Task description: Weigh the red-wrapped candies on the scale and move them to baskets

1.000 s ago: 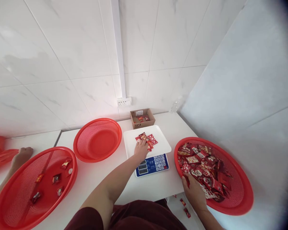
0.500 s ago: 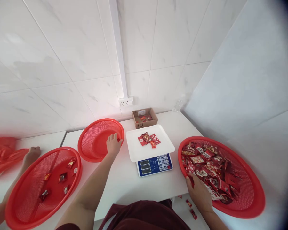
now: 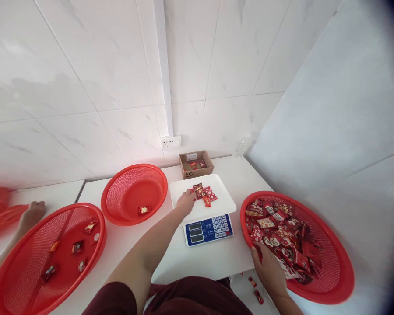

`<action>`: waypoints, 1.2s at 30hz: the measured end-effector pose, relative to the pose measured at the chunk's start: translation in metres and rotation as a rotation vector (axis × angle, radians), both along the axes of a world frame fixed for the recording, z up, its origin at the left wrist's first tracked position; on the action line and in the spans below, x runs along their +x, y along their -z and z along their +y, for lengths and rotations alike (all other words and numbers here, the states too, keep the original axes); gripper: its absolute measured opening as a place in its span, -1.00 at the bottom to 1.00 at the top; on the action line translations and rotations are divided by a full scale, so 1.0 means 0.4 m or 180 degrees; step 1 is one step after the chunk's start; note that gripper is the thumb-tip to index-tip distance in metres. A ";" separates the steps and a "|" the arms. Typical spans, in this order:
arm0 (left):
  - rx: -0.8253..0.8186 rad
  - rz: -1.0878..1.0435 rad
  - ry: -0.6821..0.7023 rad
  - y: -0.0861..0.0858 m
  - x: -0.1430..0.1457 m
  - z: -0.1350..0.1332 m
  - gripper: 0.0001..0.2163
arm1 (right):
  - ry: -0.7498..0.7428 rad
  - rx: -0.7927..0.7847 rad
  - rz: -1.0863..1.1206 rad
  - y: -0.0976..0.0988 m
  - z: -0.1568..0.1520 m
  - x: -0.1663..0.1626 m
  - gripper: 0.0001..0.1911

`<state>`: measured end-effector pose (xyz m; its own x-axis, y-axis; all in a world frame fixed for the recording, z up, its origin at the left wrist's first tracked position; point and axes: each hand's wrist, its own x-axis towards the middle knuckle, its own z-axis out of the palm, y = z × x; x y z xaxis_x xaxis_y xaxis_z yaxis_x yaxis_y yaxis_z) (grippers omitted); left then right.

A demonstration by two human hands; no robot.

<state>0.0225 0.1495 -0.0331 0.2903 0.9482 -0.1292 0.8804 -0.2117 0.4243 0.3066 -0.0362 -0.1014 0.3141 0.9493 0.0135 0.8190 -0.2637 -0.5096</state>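
From my remote seat, starting at the left: the large red basket [image 3: 102, 225] holds six scattered wrapped pieces [image 3: 78, 247]; the smaller red basket [image 3: 131, 190] beside it holds one wrapped piece [image 3: 144, 210] near its front side; the cardboard box [image 3: 200, 173] by the wall has several red packets [image 3: 197, 164] inside; the white tray [image 3: 219, 206] carries a small overlapping group of packets [image 3: 198, 191]; the basket at far right [image 3: 333, 264] is heaped with a mixed pile [image 3: 282, 232] of sweets.

Around these I see a red plastic bag [image 3: 0, 212], with another person's hand [image 3: 34, 212] touching or just beside it; a wall socket [image 3: 171, 141]; the blue-fronted scale [image 3: 208, 231] under the tray; a clear container [image 3: 240, 148] in the table's back corner; loose sweets [image 3: 258, 296] lower down, past the table's front edge; my left forearm crosses over the tabletop and hides part of it.

My left hand [image 3: 185, 201] is at the tray's left side, fingertips at the group's left edge; I cannot tell whether they pinch a packet; my right hand [image 3: 269, 267] lies over the far-right basket's near rim, beside the pile; something red shows at its fingers, but whether it grasps that I cannot tell.
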 end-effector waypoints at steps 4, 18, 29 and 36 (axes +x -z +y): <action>0.0072 -0.0127 -0.0330 -0.015 -0.061 -0.005 -0.72 | 0.0033 0.0011 0.0042 0.005 0.000 0.001 -0.56; 0.0846 -0.0515 -0.1961 -0.034 -0.355 -0.142 -0.66 | -0.0925 0.0598 -0.0176 -0.096 0.221 -0.150 -0.61; 0.0987 -0.0812 -0.0822 0.023 -0.206 -0.239 -0.77 | -0.1122 -0.0404 -0.0776 -0.134 0.434 -0.316 -0.50; 0.0531 -0.1204 -0.0731 0.002 -0.174 -0.243 -0.80 | -0.0890 -0.0374 -0.0173 -0.136 0.427 -0.291 -0.69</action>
